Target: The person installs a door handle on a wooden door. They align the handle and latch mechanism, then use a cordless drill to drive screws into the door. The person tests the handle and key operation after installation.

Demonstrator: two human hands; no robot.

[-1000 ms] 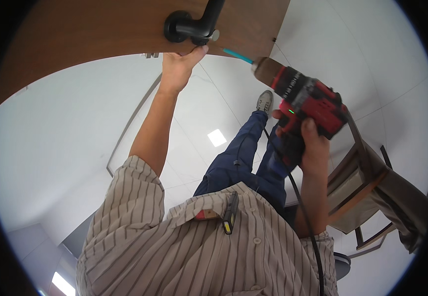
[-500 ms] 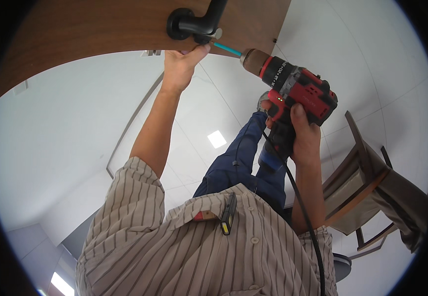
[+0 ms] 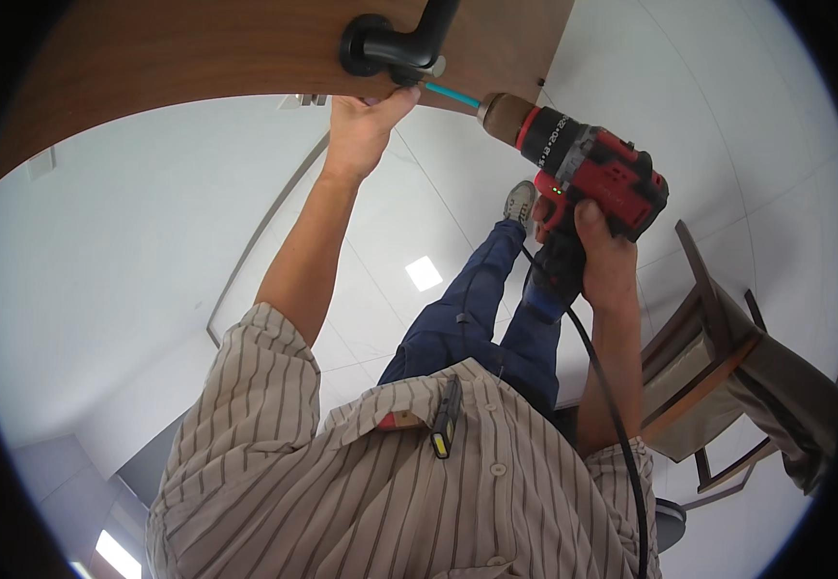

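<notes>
Holds red-and-black drill driver (image 3: 597, 174) in curled fingers (image 3: 541, 214) of right hand (image 3: 612, 270), near black bent handle (image 3: 399, 46). Has left hand (image 3: 361, 135) at edge of wooden panel (image 3: 197, 63); cannot tell its partly hidden pinch.

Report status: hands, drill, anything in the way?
Left hand at black fitting. Right hand gripping red-black drill, teal bit aimed at fitting; contact unclear. Black cable crossing right forearm in view.

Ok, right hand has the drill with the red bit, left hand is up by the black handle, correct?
Not quite: the head view shows the bit is teal. The right hand has the drill, and the left hand is up by the black handle.
</notes>
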